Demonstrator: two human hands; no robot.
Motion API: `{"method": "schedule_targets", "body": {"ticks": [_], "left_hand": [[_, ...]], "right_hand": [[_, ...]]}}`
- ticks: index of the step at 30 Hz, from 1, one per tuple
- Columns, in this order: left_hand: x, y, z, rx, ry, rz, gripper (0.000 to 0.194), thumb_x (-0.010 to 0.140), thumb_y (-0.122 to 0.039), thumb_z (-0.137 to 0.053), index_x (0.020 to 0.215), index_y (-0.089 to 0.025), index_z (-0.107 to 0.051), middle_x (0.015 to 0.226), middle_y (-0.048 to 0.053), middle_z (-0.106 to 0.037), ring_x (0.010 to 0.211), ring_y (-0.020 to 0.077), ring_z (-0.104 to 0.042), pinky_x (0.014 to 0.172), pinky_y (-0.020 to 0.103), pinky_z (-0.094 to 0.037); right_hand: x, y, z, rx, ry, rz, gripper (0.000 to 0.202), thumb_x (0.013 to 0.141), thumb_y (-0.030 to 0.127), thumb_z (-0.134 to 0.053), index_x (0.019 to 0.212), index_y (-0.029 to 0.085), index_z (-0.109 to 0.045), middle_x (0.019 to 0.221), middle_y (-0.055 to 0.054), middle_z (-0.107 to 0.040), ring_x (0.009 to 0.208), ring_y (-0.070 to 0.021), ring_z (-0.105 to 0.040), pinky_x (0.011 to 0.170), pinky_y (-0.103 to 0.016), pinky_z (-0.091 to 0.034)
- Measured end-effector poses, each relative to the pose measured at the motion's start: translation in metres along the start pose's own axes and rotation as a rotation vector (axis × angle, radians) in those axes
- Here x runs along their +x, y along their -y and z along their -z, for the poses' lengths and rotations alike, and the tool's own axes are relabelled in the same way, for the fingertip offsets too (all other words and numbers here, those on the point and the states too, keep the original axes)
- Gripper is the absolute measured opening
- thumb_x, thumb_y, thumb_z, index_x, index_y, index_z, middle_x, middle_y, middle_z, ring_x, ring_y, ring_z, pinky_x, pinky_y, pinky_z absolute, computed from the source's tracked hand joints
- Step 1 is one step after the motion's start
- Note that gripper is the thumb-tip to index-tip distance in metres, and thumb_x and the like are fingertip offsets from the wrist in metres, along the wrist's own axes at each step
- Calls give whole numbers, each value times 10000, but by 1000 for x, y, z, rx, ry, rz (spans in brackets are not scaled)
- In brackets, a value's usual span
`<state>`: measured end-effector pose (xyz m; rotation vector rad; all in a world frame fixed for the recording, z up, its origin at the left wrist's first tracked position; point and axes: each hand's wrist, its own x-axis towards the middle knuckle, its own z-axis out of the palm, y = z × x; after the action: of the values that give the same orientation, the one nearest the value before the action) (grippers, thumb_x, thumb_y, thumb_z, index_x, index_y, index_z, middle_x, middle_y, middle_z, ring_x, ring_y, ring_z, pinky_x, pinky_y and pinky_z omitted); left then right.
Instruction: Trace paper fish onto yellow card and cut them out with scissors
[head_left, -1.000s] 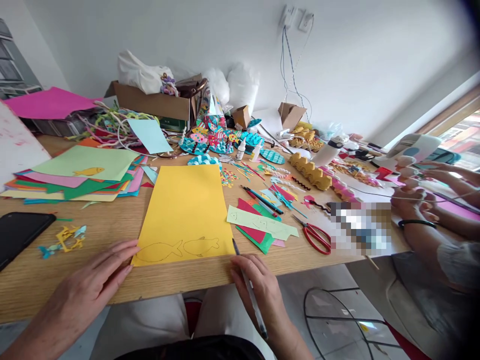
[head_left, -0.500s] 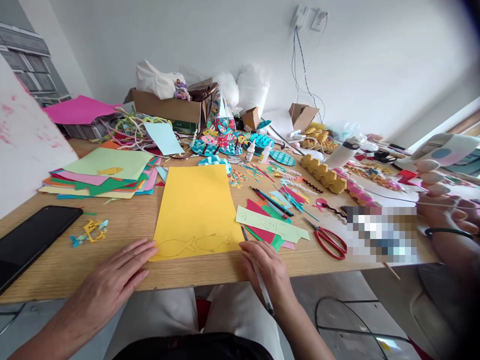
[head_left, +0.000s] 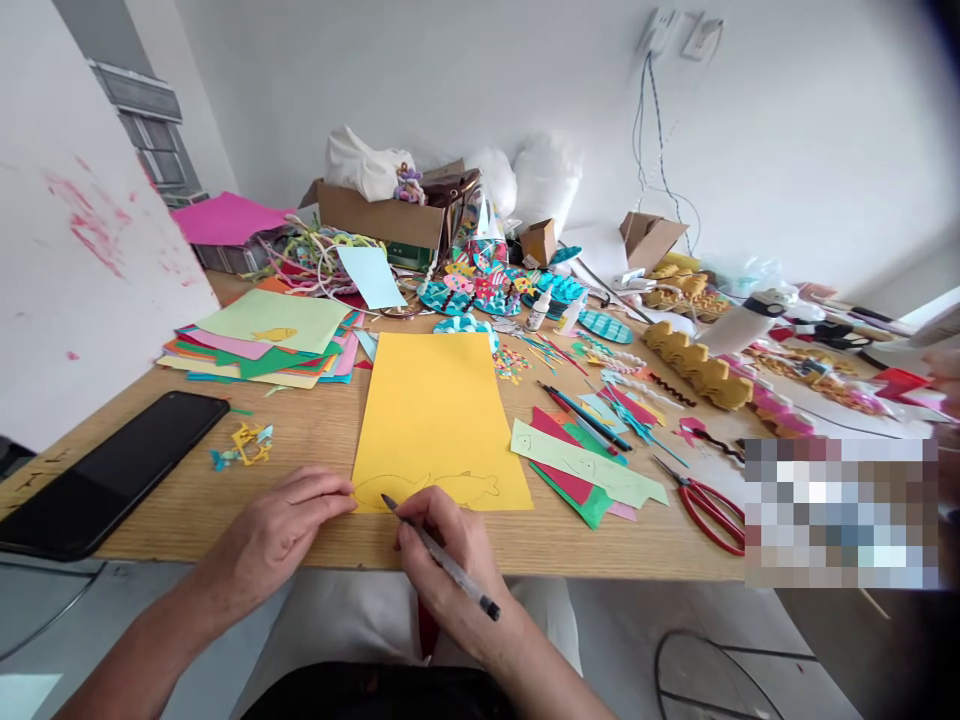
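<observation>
A yellow sheet of paper (head_left: pixel 439 410) lies on the wooden table in front of me, with two fish outlines drawn along its near edge. My right hand (head_left: pixel 450 550) grips a pen (head_left: pixel 450 568), its tip over the left fish outline; I cannot tell if it touches the paper. The fingers of my left hand (head_left: pixel 281 530) are stretched out, and their tips rest at the sheet's lower left corner. To the right lies a pale green strip (head_left: pixel 585 465) with small drawings, on top of red and green paper scraps.
A black phone (head_left: pixel 112 470) and yellow and blue scraps (head_left: pixel 246 445) lie at left, before a stack of coloured paper (head_left: pixel 262 340). Red-handled scissors (head_left: pixel 709 510), several pens (head_left: pixel 589 415) and glue bottles (head_left: pixel 538 310) lie right and behind. A blurred person's hand shows at far right.
My right hand has moved left with the pen, from the sheet's lower right corner to the left fish outline. My left hand stays at the lower left corner. The view has turned left.
</observation>
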<state>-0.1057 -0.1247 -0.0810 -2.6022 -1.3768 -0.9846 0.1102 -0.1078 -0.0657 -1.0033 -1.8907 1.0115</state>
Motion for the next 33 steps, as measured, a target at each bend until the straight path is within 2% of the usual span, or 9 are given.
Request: {"method": "schedule_targets", "body": {"ticks": [6,13,20,33], "left_hand": [[-4,0,-3,-31,67,38,384,851,-34,-360,984,-237,-657,983,34,-682,988,158,-596,849,265,-507],[-1,-3,-2,-45,65,47,361,844,-51,-376,964,-232,-665,964,31,-684,966,161,-597,820,244,-514],[-2,-2,-2,-53,59,67,355,848,-42,-371,951,-221,-660,962,28,-687,955,153,-604,829,242,-506],[-3,-2,4,-34,83,13,306,895,-82,-370,956,-195,-647,977,36,-683,978,131,-600,873,212,-475]], "right_hand": [[6,-1,-9,-28,-11,3,102,779,167,-452,770,178,-552,536,46,-507,460,-88,-457,463,-186,-345],[9,-4,-19,-34,-17,9,91,796,154,-442,814,186,-526,621,22,-585,506,-97,-511,485,-190,-369],[13,-7,-20,-76,-47,34,97,775,136,-448,780,188,-529,603,25,-590,499,-95,-531,491,-184,-387],[13,-10,-21,-108,-30,22,107,778,151,-464,790,174,-568,577,19,-583,497,-99,-542,502,-183,-401]]}}
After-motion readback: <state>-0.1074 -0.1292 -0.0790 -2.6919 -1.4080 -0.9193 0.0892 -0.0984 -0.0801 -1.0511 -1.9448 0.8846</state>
